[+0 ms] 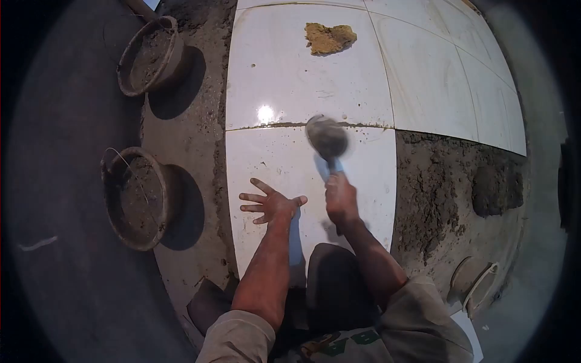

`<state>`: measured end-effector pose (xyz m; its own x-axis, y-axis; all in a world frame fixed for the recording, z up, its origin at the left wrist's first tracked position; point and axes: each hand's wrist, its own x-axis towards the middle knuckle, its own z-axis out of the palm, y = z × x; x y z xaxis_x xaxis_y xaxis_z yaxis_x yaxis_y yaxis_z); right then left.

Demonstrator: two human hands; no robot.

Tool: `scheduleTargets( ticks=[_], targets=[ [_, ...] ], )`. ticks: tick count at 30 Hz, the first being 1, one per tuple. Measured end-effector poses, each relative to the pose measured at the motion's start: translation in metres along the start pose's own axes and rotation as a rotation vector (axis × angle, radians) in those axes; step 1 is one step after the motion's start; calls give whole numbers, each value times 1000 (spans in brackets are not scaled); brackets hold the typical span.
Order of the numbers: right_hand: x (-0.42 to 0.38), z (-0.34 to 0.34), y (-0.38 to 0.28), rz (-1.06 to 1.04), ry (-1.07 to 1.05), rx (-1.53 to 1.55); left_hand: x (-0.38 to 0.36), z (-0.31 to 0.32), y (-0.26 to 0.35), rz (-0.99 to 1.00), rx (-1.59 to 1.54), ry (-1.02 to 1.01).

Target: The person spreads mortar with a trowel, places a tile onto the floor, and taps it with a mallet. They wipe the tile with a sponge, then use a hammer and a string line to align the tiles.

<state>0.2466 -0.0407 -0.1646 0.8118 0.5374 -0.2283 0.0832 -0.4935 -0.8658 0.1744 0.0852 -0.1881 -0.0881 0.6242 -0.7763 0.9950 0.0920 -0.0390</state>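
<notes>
My left hand [271,202] lies with its fingers spread on a white floor tile [369,181]. To its right, my right hand [342,198] is closed around the handle of a mallet [327,138], whose dark rounded head is blurred. The mallet head appears over the tile's far edge, near the joint with another white tile [284,72]. Whether the head touches the surface cannot be made out. A lump of yellowish-brown material [330,39] sits on that farther tile.
Two mortar-stained buckets [138,199] [151,57] stand at the left. Rough wet mortar [426,187] spreads right of the near tile, with a dark block-like clump [497,190] beyond it. Another bucket [469,281] is at the lower right. More laid tiles [423,78] extend to the upper right.
</notes>
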Motion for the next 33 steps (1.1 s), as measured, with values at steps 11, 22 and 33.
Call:
scheduleTargets(
  ticks=[11,22,33],
  targets=[
    [-10,7,52,210,-125,-186,1,6,-3,27,-10,14],
    [-20,-57,-5,138,56,297,1,9,-1,-12,31,51],
    [0,1,13,288,-141,-351,-6,10,-13,-2,43,77]
  ],
)
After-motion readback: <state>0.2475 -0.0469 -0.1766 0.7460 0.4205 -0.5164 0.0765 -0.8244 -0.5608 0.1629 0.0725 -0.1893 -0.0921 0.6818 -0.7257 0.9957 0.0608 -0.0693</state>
